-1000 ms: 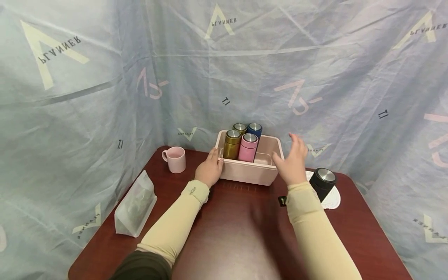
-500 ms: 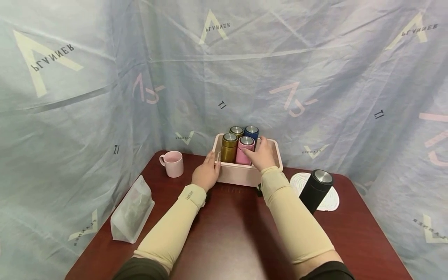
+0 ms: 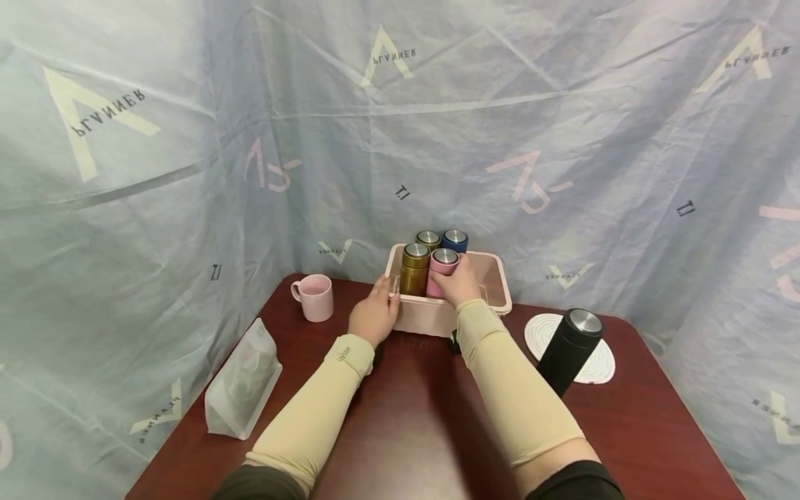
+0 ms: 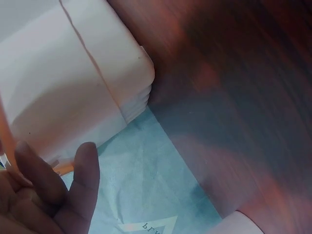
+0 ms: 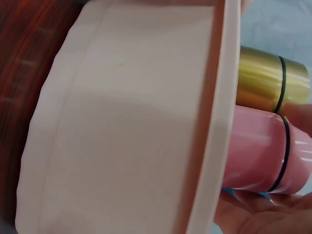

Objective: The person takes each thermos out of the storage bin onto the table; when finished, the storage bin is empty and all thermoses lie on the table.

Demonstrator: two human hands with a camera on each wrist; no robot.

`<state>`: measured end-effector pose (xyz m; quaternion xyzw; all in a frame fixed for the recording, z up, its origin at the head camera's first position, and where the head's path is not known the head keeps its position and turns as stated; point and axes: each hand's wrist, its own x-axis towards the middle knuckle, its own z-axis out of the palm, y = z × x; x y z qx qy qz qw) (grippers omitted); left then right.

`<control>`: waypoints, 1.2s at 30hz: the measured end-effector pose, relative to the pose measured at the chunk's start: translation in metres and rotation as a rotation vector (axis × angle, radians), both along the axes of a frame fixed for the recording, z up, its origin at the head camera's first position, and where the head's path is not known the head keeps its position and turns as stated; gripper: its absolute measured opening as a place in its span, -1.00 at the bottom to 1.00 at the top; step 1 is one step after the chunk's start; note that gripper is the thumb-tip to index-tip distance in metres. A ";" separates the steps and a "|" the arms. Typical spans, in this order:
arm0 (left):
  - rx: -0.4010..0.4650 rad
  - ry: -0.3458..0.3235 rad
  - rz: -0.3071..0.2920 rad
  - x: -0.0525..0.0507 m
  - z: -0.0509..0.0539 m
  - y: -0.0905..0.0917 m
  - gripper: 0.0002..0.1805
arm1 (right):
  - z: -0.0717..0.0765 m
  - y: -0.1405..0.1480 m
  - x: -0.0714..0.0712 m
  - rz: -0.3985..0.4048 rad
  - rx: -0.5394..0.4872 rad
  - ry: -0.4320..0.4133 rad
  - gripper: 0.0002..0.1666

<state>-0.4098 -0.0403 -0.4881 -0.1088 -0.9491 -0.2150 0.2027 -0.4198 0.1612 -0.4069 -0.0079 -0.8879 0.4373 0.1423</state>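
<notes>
A pale pink plastic bin stands at the back of the table with several steel-lidded vacuum flasks upright inside. My right hand grips the pink flask; in the right wrist view the thumb is on one side of the pink flask and the fingers on the other. Beside it are a gold flask, a second gold one and a blue flask behind. My left hand holds the bin's left front corner, thumb at the front rim; two fingers stick out freely.
At the left stand a pink mug and a translucent pouch. On the right, a black flask stands near a round white woven mat, close to my right forearm. Printed curtains hang behind the table.
My right hand has come in from the bin's right side, over its inside, and now grips the pink flask. My left hand stays at the bin's corner.
</notes>
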 end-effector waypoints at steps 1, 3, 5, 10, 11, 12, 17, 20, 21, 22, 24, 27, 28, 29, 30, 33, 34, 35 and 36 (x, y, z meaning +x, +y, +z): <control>0.001 0.000 0.001 0.001 -0.001 0.001 -0.38 | -0.001 0.000 0.000 -0.002 -0.004 -0.001 -0.02; 0.001 0.001 0.003 0.001 -0.002 0.002 -0.38 | -0.004 0.002 0.000 -0.013 -0.001 -0.003 -0.07; 0.006 0.004 0.003 0.002 -0.004 0.003 -0.38 | -0.006 0.002 0.000 -0.021 -0.008 -0.002 -0.09; 0.007 -0.002 0.001 0.002 -0.006 0.003 -0.38 | -0.007 0.004 0.005 -0.048 -0.022 0.002 -0.11; 0.004 -0.003 -0.001 0.002 -0.005 0.003 -0.38 | -0.007 0.005 0.005 -0.055 -0.028 0.006 -0.11; -0.001 -0.004 -0.003 0.002 -0.004 0.003 -0.37 | -0.007 0.005 0.006 -0.063 -0.031 0.013 -0.11; -0.004 0.010 -0.003 0.000 0.000 0.000 -0.38 | 0.000 0.008 0.013 -0.058 -0.069 0.089 -0.12; 0.017 0.024 0.002 -0.001 0.001 -0.001 -0.42 | 0.009 0.010 0.017 -0.046 -0.081 0.135 -0.13; 0.024 0.029 0.004 -0.001 0.000 -0.001 -0.43 | 0.011 0.011 0.018 -0.047 -0.083 0.150 -0.13; 0.030 0.035 0.004 -0.002 0.000 -0.001 -0.44 | 0.014 0.012 0.020 -0.046 -0.088 0.164 -0.14; 0.032 0.046 0.008 -0.002 0.000 0.000 -0.44 | 0.020 0.015 0.024 -0.042 -0.101 0.190 -0.15; 0.032 0.066 0.010 -0.002 0.001 0.000 -0.45 | 0.028 0.018 0.029 -0.040 -0.130 0.228 -0.16; 0.032 0.071 0.010 -0.002 0.001 0.000 -0.45 | 0.031 0.018 0.030 -0.038 -0.145 0.237 -0.17; 0.032 0.074 0.009 -0.002 0.002 0.000 -0.45 | 0.033 0.019 0.032 -0.037 -0.158 0.242 -0.17; 0.038 0.076 0.006 -0.002 0.002 0.000 -0.46 | 0.035 0.020 0.033 -0.034 -0.175 0.247 -0.17; 0.038 0.070 0.006 -0.001 0.002 0.000 -0.45 | 0.040 0.024 0.040 -0.033 -0.214 0.254 -0.17; 0.040 0.065 0.005 -0.001 0.002 0.000 -0.45 | 0.042 0.025 0.042 -0.038 -0.213 0.255 -0.17; 0.040 0.059 0.005 -0.001 0.002 0.000 -0.45 | 0.045 0.027 0.046 -0.038 -0.217 0.260 -0.16; 0.036 0.054 0.006 -0.001 0.002 0.000 -0.45 | 0.048 0.028 0.049 -0.042 -0.218 0.265 -0.17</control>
